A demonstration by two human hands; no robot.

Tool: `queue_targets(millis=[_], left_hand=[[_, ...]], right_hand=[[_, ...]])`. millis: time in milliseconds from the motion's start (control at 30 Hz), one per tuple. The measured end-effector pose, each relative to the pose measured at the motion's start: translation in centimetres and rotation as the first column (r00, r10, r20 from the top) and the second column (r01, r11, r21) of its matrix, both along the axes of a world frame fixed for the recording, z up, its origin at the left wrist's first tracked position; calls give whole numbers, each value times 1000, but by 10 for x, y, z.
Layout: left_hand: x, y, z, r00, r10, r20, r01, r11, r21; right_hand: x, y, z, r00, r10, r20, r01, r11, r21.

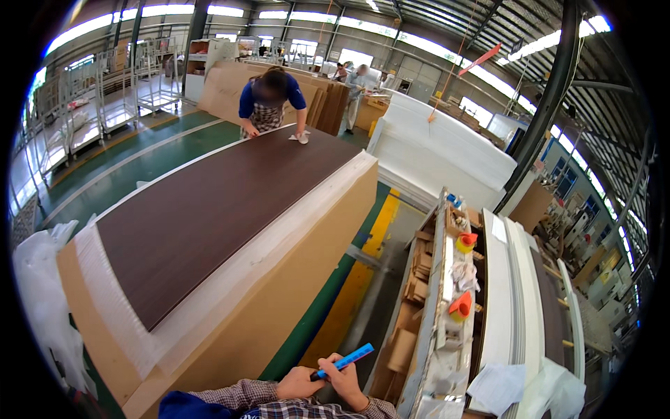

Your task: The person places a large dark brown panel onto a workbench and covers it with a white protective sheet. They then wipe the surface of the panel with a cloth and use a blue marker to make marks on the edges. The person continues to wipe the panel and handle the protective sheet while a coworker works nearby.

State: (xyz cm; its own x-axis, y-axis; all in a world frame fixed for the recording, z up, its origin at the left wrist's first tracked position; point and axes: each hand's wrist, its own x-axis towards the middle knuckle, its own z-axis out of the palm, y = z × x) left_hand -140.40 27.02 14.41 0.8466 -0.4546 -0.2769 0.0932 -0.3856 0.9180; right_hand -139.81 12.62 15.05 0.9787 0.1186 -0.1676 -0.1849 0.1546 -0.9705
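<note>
A blue marker pen is held in front of my body, its dark end low and its blue end pointing up to the right. My right hand is closed around its middle. My left hand is closed at the dark end, its fingertips partly hidden. Beyond my hands, to the left, lies a long dark brown panel on white foam sheeting over a cardboard-covered stack. Neither hand touches the panel. At its far end a co-worker leans over, one hand pressing a white cloth on the surface.
On my right stands a narrow workbench with two yellow bottles with orange tops, crumpled paper and wood pieces. Long panels lean beyond it. Wrapped white panels stand ahead. Plastic film hangs at left; wheeled racks stand behind.
</note>
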Motion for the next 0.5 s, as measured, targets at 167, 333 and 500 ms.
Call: queue_targets(millis=[167, 333, 500], left_hand=[[98, -35, 6, 997, -76, 4, 75, 997, 9], [194, -64, 1, 980, -121, -158, 116, 993, -37], [301, -101, -7, 932, -110, -346, 43, 979, -197]], right_hand=[[88, -27, 6, 994, -96, 49, 103, 982, -160], [176, -55, -18, 977, -213, 27, 214, 974, -76], [291, -96, -30, 987, -83, 141, 90, 995, -45]])
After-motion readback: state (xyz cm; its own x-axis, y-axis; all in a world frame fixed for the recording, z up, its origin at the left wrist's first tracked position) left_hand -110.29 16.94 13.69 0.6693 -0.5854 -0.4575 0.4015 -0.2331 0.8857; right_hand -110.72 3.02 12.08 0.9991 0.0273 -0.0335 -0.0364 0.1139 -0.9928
